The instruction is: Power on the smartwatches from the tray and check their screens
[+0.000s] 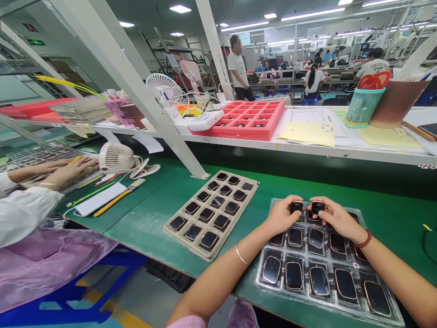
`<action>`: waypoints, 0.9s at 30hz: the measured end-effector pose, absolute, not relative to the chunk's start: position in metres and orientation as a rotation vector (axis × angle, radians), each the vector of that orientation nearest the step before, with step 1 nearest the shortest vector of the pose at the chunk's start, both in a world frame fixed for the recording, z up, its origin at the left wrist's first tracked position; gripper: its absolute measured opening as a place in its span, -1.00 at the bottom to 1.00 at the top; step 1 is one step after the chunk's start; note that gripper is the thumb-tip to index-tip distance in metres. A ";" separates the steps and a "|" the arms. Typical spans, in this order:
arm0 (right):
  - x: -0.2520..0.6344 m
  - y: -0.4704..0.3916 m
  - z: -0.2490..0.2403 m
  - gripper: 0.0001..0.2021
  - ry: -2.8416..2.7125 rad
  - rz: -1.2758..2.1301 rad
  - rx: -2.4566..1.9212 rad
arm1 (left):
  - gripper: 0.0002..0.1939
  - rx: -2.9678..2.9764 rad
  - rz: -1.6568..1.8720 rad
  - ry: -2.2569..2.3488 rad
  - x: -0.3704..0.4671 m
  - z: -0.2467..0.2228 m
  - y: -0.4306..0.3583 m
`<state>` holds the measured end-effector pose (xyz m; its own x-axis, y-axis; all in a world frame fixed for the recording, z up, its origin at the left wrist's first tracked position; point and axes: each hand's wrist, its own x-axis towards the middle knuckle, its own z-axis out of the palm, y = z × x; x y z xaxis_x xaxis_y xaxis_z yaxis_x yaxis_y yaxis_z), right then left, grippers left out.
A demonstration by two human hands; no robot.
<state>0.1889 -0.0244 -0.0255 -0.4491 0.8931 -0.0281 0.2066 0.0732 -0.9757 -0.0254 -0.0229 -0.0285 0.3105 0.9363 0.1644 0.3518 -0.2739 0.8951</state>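
Note:
My left hand [285, 213] pinches a smartwatch case [296, 207] with a dark screen and gold rim at the far row of a clear plastic tray [261, 273]. Beside it, my right hand [336, 216] grips another smartwatch case [318, 208], held slightly above the same row. Rows of similar dark-screened cases lie in the clear tray's pockets under and in front of my hands. To the left, a beige tray [205, 251] holds more of these cases, one per pocket. My wrists and fingers hide part of the clear tray's far rows.
A co-worker's hands [66, 175] work at the far left. Near them lie a brush [119, 197], a white strip [101, 199] and a small fan [118, 157]. A slanted white post [164, 123] meets the bench. The shelf above carries a red foam tray [239, 130], papers and cups [365, 105].

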 end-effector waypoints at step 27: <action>0.185 -0.027 -0.023 -0.63 -1.818 1.387 -1.003 | -0.54 1.778 0.937 1.102 -0.027 -0.031 -0.022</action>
